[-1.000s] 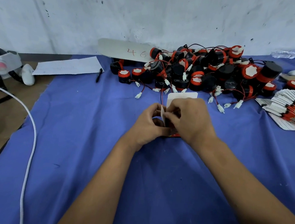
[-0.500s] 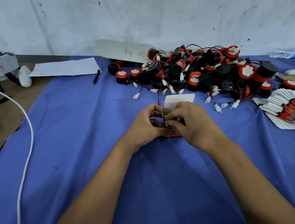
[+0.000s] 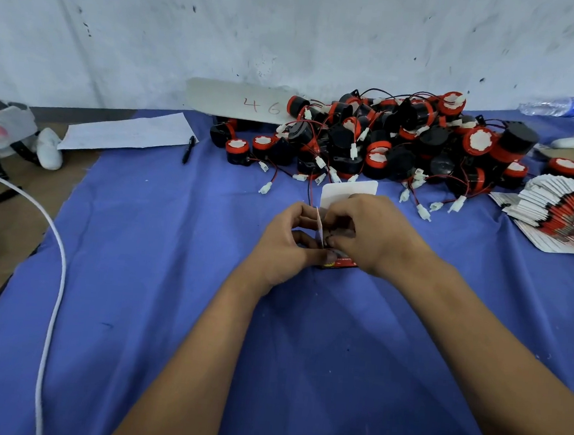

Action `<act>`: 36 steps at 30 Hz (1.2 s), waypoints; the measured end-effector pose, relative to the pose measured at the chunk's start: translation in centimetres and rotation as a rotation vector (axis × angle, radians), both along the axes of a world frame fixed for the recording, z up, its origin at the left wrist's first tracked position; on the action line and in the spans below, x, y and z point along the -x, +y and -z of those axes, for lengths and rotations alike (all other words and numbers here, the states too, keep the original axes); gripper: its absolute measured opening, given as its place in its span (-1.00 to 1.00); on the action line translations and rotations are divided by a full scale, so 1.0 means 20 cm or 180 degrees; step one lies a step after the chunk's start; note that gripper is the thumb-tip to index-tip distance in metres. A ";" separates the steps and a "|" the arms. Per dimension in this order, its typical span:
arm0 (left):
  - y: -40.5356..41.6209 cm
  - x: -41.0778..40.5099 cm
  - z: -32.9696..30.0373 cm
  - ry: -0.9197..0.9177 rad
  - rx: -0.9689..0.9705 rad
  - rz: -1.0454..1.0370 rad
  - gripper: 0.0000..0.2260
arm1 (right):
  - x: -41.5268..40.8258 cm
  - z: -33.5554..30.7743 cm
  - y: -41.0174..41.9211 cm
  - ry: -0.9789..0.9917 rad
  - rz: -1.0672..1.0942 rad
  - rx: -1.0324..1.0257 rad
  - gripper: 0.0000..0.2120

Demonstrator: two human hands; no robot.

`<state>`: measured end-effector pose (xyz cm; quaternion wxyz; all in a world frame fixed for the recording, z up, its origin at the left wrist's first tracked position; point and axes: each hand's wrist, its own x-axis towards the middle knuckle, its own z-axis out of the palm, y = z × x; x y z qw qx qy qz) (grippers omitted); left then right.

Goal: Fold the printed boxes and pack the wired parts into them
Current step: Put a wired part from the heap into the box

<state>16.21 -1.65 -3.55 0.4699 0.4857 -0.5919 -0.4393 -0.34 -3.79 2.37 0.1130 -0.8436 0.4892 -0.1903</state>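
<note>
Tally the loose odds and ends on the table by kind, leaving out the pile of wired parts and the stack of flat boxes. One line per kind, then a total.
Pen: 1
Paper sheet: 1
Water bottle: 1
White cable: 1
Card marked 46: 1
Box being folded, held by left hand and right hand: 1
Total: 6

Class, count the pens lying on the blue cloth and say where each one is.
1. The black pen lies on the blue cloth, beside the white paper sheet; others may be hidden under the parts pile.
</note>
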 end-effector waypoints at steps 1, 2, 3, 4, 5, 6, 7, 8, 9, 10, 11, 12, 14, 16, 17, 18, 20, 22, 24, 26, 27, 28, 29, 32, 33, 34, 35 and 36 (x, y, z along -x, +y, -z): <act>0.00 0.00 0.00 -0.0012 0.0007 0.0006 -0.58 | 0.00 -0.01 0.00 -0.0002 0.0014 -0.0042 -0.86; 0.00 0.00 0.00 -0.0025 0.0013 0.0012 -0.58 | -0.01 -0.01 0.00 0.0007 0.0023 -0.0067 -0.86; 0.00 0.00 0.00 -0.0030 0.0018 0.0015 -0.58 | -0.01 -0.01 -0.01 0.0028 0.0011 -0.0073 -0.87; -0.01 0.00 0.00 -0.0032 0.0022 0.0010 -0.58 | -0.01 -0.02 -0.01 0.0053 -0.0024 -0.0068 -0.87; -0.01 0.00 0.00 -0.0037 0.0022 0.0002 -0.58 | -0.01 -0.02 0.00 0.0071 -0.0059 -0.0059 -0.85; -0.01 -0.01 0.00 -0.0041 0.0018 -0.0014 -0.58 | -0.01 -0.02 0.00 0.0080 -0.0087 -0.0049 -0.85; -0.01 -0.01 0.00 -0.0038 0.0010 -0.0020 -0.58 | -0.01 -0.02 0.00 0.0061 -0.0090 -0.0039 -0.85; -0.01 -0.01 0.01 -0.0038 0.0007 -0.0019 -0.58 | 0.00 -0.02 0.00 0.0032 -0.0064 -0.0020 -0.86; -0.01 0.00 0.01 -0.0051 0.0019 -0.0019 -0.58 | 0.00 -0.01 0.01 0.0013 -0.0002 0.0017 -0.86; -0.01 0.00 0.01 -0.0075 0.0040 -0.0022 -0.58 | -0.01 0.00 0.01 0.0018 0.0088 0.0071 -0.87; -0.01 0.00 0.01 -0.0093 0.0058 -0.0024 -0.58 | -0.01 0.01 0.02 0.0027 0.0177 0.0124 -0.88; -0.01 0.01 0.01 -0.0097 0.0065 -0.0029 -0.58 | -0.02 0.02 0.02 0.0028 0.0236 0.0159 -0.88; -0.01 0.00 0.00 -0.0083 0.0048 -0.0031 -0.57 | -0.02 0.01 0.02 0.0027 0.0262 0.0136 -0.88; 0.00 0.00 0.00 -0.0087 0.0037 -0.0036 -0.57 | -0.03 0.00 0.01 0.0103 0.0178 0.0069 -0.86; 0.00 0.00 0.00 -0.0087 0.0034 -0.0037 -0.58 | -0.03 -0.01 0.01 0.0202 0.0119 0.0060 -0.85; 0.00 0.01 0.00 -0.0074 0.0027 -0.0040 -0.58 | -0.03 -0.02 0.00 0.0329 0.0059 0.0071 -0.85; 0.00 0.01 0.00 -0.0053 0.0028 -0.0067 -0.59 | -0.03 -0.02 0.00 0.0558 -0.0022 0.0130 -0.82; -0.01 0.01 0.01 -0.0075 0.0049 -0.0082 -0.59 | -0.05 -0.02 0.00 0.0564 0.0064 0.0152 -0.81; 0.00 0.01 0.01 -0.0095 0.0061 -0.0078 -0.60 | -0.07 -0.02 0.01 0.0442 0.0175 0.0194 -0.82; 0.00 0.01 0.01 -0.0115 0.0068 -0.0067 -0.61 | -0.08 -0.01 0.01 0.0368 0.0211 0.0175 -0.80; 0.00 0.01 0.01 -0.0126 0.0068 -0.0065 -0.60 | -0.09 -0.01 0.01 0.0302 0.0185 0.0125 -0.76; 0.00 0.01 0.01 -0.0131 0.0067 -0.0068 -0.60 | -0.08 -0.02 0.01 0.0256 0.0140 0.0063 -0.72; 0.00 0.01 0.00 -0.0133 0.0063 -0.0072 -0.60 | -0.08 -0.02 0.01 0.0256 0.0099 -0.0002 -0.70; 0.00 0.01 0.00 -0.0155 0.0064 -0.0077 -0.59 | -0.06 -0.04 0.00 0.0402 0.0037 -0.0168 -0.73; 0.00 0.01 0.00 -0.0162 0.0067 -0.0066 -0.59 | -0.06 -0.04 -0.01 0.0442 0.0034 -0.0197 -0.74; 0.00 0.01 0.00 -0.0168 0.0077 -0.0060 -0.59 | -0.07 -0.05 -0.01 0.0482 0.0046 -0.0206 -0.74; 0.00 0.01 0.00 -0.0179 0.0089 -0.0065 -0.59 | -0.07 -0.05 -0.01 0.0522 0.0073 -0.0207 -0.74; 0.00 0.01 0.00 -0.0191 0.0098 -0.0077 -0.59 | -0.08 -0.06 -0.02 0.0562 0.0103 -0.0199 -0.72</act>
